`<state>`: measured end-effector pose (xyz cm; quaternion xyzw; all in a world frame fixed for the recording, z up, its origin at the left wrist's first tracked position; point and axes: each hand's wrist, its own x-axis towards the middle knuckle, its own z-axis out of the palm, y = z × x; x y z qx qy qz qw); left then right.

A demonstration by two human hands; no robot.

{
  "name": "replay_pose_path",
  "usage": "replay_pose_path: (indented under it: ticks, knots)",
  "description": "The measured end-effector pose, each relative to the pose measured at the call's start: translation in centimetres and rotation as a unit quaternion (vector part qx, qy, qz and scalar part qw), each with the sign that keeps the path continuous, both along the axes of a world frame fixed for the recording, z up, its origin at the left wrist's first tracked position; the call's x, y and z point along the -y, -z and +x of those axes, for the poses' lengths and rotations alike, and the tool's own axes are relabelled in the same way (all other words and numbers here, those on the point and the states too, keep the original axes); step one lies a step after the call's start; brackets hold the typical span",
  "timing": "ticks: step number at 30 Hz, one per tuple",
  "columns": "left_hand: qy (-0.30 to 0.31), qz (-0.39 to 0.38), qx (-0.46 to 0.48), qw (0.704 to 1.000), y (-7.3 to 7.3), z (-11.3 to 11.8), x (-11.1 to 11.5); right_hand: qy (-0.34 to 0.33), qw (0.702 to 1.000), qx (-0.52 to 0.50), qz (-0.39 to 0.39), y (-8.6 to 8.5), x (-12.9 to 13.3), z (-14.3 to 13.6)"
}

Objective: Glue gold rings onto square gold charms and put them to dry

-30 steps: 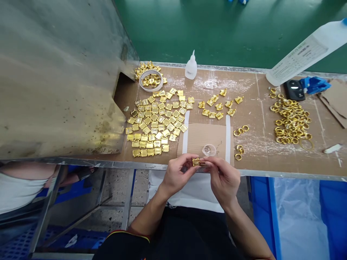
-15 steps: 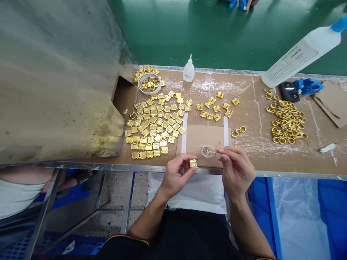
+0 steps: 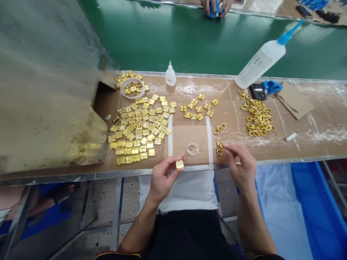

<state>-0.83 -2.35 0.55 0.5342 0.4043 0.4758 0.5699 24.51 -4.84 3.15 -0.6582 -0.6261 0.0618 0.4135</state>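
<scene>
My left hand (image 3: 164, 178) pinches a small square gold plate (image 3: 179, 164) between thumb and fingertips, just over the table's front edge. My right hand (image 3: 242, 168) is beside a few gold rings (image 3: 220, 148) at the right of the cardboard pad. Its index fingertip reaches the rings, with thumb and index slightly apart and nothing visible between them. On the cardboard pad (image 3: 180, 139) stands a small clear round cup (image 3: 192, 148), a thin stick (image 3: 197, 150) leaning in it. Rows of similar gold plates (image 3: 139, 130) lie to the left.
Behind the pad lie several gold rings with square tops (image 3: 198, 108). A small dropper bottle (image 3: 170, 75), a tape roll (image 3: 132, 89), a large bottle (image 3: 261, 63) and a ring pile (image 3: 258, 117) stand around. A metal housing (image 3: 48, 101) blocks the left. Another person's hands (image 3: 217, 6) show at the top.
My right hand has let go of the thin stick, which now rests in the cup, and has moved right to the rings. My left hand keeps the gold plate. The camera view has shifted.
</scene>
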Motion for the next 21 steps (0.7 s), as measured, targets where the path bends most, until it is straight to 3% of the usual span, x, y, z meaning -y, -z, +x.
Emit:
replay_pose_path:
  ticks: [4,10,14,17,19,21]
  knots:
    - [-0.011,-0.026,0.022,0.999,0.0,0.2,0.4,-0.052,0.995,0.061,-0.053,1.0,0.9,1.3]
    - [0.005,-0.031,0.013,0.999,-0.3,0.1,0.7,-0.093,0.981,0.166,-0.042,1.9,0.4,1.4]
    - [0.008,-0.049,0.025,0.998,-0.5,0.1,1.1,-0.118,0.975,0.183,-0.044,1.8,0.0,2.3]
    - [0.025,-0.065,0.056,0.996,-0.8,0.5,1.4,-0.114,0.985,0.111,-0.065,1.4,-0.4,2.9]
    - [0.041,-0.08,0.085,0.992,-1.1,1.1,1.6,-0.1,0.989,-0.025,-0.101,0.8,-0.4,2.8]
    - [0.05,-0.094,0.11,0.988,-1.3,1.7,1.8,-0.091,0.958,-0.221,-0.156,0.1,-0.1,1.8]
